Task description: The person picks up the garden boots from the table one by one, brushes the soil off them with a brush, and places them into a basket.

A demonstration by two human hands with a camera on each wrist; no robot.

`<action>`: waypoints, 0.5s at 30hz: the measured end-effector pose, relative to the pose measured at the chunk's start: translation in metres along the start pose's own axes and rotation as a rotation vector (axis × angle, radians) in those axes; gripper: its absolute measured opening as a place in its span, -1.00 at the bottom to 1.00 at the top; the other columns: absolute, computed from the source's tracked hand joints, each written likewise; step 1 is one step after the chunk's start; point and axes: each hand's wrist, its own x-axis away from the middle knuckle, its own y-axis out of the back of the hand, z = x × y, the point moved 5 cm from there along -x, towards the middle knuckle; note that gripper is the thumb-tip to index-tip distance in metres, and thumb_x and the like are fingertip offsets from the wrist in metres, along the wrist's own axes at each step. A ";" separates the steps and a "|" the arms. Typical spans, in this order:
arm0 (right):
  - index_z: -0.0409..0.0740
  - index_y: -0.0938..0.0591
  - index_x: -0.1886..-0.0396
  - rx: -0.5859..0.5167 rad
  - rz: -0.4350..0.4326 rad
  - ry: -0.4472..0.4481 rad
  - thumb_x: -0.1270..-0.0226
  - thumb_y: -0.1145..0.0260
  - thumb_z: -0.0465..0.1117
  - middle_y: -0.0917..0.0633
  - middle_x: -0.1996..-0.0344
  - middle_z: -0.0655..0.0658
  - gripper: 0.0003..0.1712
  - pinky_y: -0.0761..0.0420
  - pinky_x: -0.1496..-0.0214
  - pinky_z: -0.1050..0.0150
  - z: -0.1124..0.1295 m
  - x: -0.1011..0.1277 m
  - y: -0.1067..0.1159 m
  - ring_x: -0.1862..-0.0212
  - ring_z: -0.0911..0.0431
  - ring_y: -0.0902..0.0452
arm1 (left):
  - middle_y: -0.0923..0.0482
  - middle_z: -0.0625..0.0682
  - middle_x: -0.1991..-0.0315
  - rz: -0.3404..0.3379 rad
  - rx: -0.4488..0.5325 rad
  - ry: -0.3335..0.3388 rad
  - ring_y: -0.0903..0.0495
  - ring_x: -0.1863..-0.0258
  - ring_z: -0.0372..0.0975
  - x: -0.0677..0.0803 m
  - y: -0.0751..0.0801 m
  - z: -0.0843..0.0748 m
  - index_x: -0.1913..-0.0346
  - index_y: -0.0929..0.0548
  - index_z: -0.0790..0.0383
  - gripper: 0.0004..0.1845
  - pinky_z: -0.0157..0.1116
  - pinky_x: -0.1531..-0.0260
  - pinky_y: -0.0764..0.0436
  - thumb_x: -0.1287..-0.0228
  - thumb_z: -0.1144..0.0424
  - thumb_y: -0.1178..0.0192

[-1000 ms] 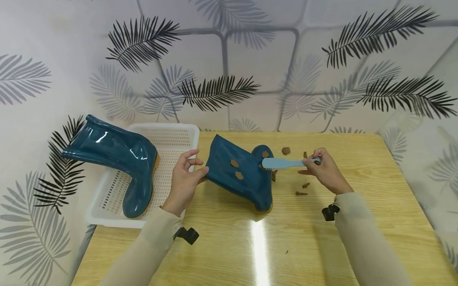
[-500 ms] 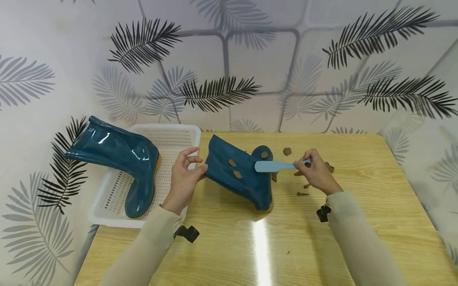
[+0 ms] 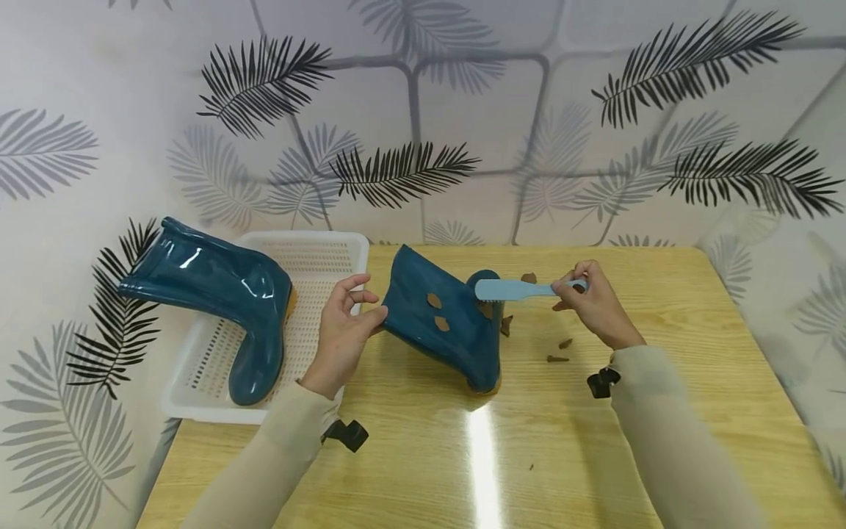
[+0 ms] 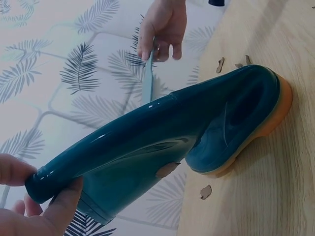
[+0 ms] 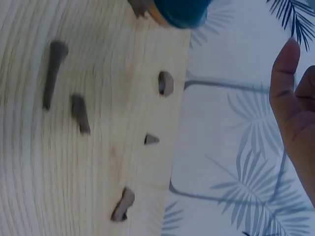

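Brush (image 3: 505,290) shifts toward rubber boot's (image 3: 463,316) far end | right hand (image 3: 598,305) pinches handle (image 3: 543,290), left hand (image 3: 348,330) pinches cuff (image 3: 397,283) | brown flakes (image 3: 433,300) cling on; brushing seems unfinished

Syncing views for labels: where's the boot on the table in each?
Head: boot just below centre.
Left wrist: boot across the middle, slanting from lower left to upper right.
Right wrist: only part of the boot, cut by the top edge.
Shared landmark: right hand, in all three.

Blue-green boot (image 3: 459,330), orange-soled | tilted, brown patches (image 3: 433,300) on shaft | frame centre || Light-blue brush (image 3: 507,289) | near-horizontal | right of centre
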 end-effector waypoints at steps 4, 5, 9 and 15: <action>-0.28 -0.16 0.14 0.091 0.023 0.003 -0.56 -0.12 -0.25 -0.41 0.09 -0.26 -0.70 -0.67 0.11 0.26 -0.005 -0.003 -0.014 0.26 0.14 -0.57 | -0.39 0.15 0.11 0.005 -0.010 -0.014 -0.49 0.63 -0.30 0.002 0.000 -0.001 -0.34 -0.36 0.24 -0.43 -0.37 0.29 -0.63 -0.29 0.61 -0.15; -0.29 -0.17 0.14 0.117 0.029 0.007 -0.56 -0.12 -0.28 -0.41 0.10 -0.26 -0.71 -0.67 0.13 0.28 -0.007 -0.002 -0.015 0.26 0.15 -0.57 | -0.39 0.16 0.10 0.001 -0.018 -0.019 -0.49 0.63 -0.31 0.002 0.000 -0.001 -0.34 -0.36 0.24 -0.42 -0.38 0.28 -0.63 -0.29 0.61 -0.15; -0.33 -0.16 0.14 0.153 0.030 0.026 -0.54 -0.11 -0.35 -0.42 0.15 -0.29 -0.73 -0.66 0.16 0.32 -0.013 0.006 -0.011 0.25 0.20 -0.58 | -0.40 0.14 0.11 -0.020 -0.028 -0.027 -0.50 0.63 -0.31 0.003 0.005 0.000 -0.35 -0.35 0.22 -0.41 -0.37 0.28 -0.63 -0.29 0.61 -0.15; -0.32 -0.13 0.13 0.104 -0.012 0.052 -0.57 -0.11 -0.29 -0.41 0.15 -0.24 -0.69 -0.64 0.17 0.31 -0.007 0.013 0.006 0.27 0.08 -0.58 | -0.40 0.14 0.11 -0.010 -0.013 -0.021 -0.52 0.60 -0.29 0.003 0.005 0.002 -0.34 -0.33 0.23 -0.41 -0.38 0.28 -0.63 -0.28 0.62 -0.15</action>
